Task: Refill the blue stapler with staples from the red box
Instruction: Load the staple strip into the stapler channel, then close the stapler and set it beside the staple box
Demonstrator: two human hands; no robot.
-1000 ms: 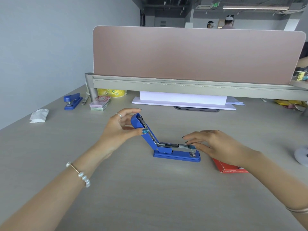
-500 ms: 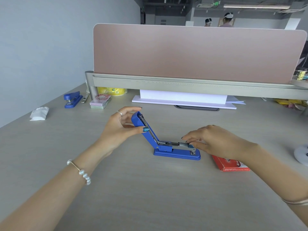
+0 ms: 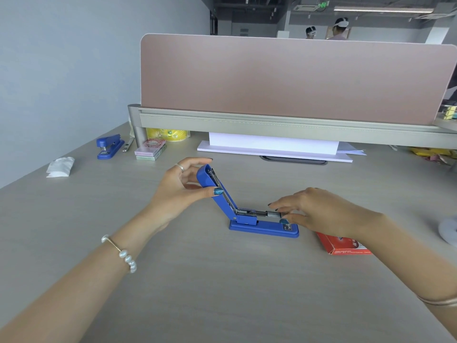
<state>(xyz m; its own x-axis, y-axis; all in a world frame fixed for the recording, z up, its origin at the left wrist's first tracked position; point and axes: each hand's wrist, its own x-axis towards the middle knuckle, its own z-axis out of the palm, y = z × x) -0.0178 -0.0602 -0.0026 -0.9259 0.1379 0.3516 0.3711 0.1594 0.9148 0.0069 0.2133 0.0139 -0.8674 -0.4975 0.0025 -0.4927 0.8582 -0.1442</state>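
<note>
Centrally, the stapler (image 3: 257, 219) sits on the tabletop (image 3: 222, 280), glossy blue plastic, its flat base down and its rounded lid swung up and tilted left, baring a thin metal channel. The left hand (image 3: 180, 191) pinches the lid's top end between thumb and fingers (image 3: 195, 160). The right hand (image 3: 319, 211) curls over the channel's front end, fingertips pressed together on the metal there; what they grip is too small to tell. Just beside the stapler's right end lies the red box (image 3: 343, 246), flat matte cardboard, partly hidden under the right wrist.

The tabletop is pale grey laminate with a faint wood grain. A dusty pink partition (image 3: 296, 78), smooth with rounded corners, stands on a beige metal rail along its far edge. Far left lie a second blue stapler (image 3: 110, 146), small stacked boxes (image 3: 149, 150) and a crumpled white packet (image 3: 60, 167).
</note>
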